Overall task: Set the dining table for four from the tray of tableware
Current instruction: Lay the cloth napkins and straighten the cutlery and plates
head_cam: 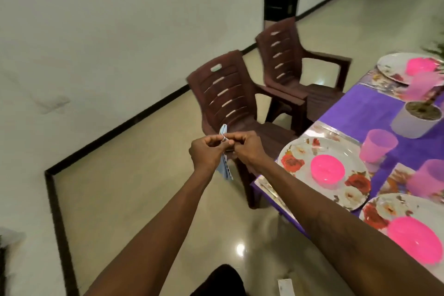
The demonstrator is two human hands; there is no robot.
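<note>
Both hands raised over floor [144, 187], left of table [374, 108]. Left hand [206, 154] and right hand [247, 149] meet, each grip pinched on pale-blue napkin [225, 172] hanging between them, before near brown chair [223, 94]. On table: floral plate [290, 151], pink bowl [327, 170], purple cup [378, 145].

two chairs [230, 103] stand left of the table [360, 108]; on it, bowl [327, 170] on plate [300, 151], cup [378, 145] beside.

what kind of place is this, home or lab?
Most likely a home dining area: a purple-covered table set with floral plates and pink bowls, with brown plastic armchairs beside it.
</note>
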